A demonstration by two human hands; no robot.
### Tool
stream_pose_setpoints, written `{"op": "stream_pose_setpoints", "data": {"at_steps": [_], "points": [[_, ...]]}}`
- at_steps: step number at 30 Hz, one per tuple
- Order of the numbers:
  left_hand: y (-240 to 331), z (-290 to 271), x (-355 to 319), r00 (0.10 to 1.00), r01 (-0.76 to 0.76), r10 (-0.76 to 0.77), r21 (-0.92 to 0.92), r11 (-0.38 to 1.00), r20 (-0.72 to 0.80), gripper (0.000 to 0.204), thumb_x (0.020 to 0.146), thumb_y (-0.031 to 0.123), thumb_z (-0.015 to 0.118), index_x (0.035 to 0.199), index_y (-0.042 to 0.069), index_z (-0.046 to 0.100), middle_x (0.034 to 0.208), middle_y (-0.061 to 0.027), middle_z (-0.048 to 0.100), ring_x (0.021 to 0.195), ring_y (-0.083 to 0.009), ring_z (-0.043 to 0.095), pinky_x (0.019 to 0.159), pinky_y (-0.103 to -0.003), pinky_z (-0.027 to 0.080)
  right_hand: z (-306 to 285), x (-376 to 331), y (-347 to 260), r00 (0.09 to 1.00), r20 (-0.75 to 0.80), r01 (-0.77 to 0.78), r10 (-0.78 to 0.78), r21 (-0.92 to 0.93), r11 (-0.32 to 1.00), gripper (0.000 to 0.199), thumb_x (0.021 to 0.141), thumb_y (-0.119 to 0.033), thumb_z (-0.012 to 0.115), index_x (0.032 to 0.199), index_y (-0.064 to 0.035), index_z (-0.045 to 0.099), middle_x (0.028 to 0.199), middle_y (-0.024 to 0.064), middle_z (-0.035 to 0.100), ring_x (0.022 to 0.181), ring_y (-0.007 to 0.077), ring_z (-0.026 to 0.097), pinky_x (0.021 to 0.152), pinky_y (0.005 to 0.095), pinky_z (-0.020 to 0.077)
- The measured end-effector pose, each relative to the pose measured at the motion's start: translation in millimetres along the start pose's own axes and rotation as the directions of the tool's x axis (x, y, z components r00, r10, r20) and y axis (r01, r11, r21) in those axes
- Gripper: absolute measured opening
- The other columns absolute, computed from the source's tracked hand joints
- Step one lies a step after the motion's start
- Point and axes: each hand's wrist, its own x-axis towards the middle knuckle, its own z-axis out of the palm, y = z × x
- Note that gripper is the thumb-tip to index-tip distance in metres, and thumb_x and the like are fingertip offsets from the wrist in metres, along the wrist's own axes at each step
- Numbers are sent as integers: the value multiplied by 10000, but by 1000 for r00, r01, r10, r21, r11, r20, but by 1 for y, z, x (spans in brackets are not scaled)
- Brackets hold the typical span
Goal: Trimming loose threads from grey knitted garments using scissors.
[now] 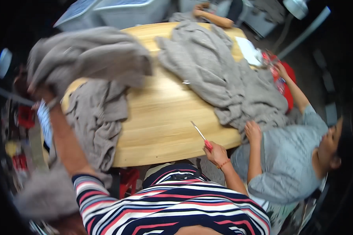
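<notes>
A grey-brown knit garment (90, 56) is raised over the left side of the table, blurred by motion. Gripping its lower left edge is my left hand (43, 93), closed, though its fingers are smeared. My right hand (217, 154) is closed around the red handle of a slim tool (200, 132) with a thin metal shaft, whose exact kind I cannot make out. The tool points up and left over bare wood near the table's front edge. Beneath the raised garment, another grey-brown knit piece (96, 121) hangs over the table's left edge.
A large pile of the same knitwear (208, 66) covers the right side of the wooden table (161, 137). A person in a grey shirt (290, 156) sits close on my right, one hand on the pile. Grey bins (125, 13) stand beyond the table; a white sheet (248, 51) lies far right.
</notes>
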Motion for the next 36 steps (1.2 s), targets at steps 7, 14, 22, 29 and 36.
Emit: {"op": "stream_pose_setpoints", "data": {"at_steps": [7,14,22,29,36], "points": [[-9,-18,-155,874,444,-463,-623,644,144,504,763,182,687,1249,51,658,1171,-211,692,1072,-380,650,930,-446,499,8,6,14,984,-108,-143,144,18,990,262,887,-330,654,989,-91,627,861,207,684,856,411,670,772,501,523],[226,-176,-190,950,-39,275,-813,581,151,731,713,97,702,1407,1,492,1418,-262,489,1327,-444,437,1156,-526,279,12,24,23,963,-155,-221,222,29,975,296,890,-361,637,1002,-88,621,883,203,691,861,415,671,780,508,523],[505,-336,-161,523,-346,809,-935,-84,-267,844,719,171,790,1478,161,421,1586,-204,277,1472,-393,252,1191,-557,192,-2,30,49,957,-190,-198,219,121,973,290,897,-348,648,1018,-86,619,838,205,678,808,431,661,746,506,522],[657,-350,-150,553,-564,718,-824,-51,-422,584,875,147,574,1446,173,453,1507,-168,405,1433,-360,319,1176,-583,200,-21,20,86,922,-177,-301,343,226,926,253,897,-312,644,983,-78,605,821,225,676,813,429,669,749,516,521],[629,-314,-161,556,-421,746,-898,-129,-368,268,809,130,565,1060,172,647,951,-63,590,974,-281,545,922,-443,403,-31,43,112,920,-193,-282,340,276,919,240,892,-291,662,944,-63,606,760,222,645,767,438,647,689,518,512]]}}
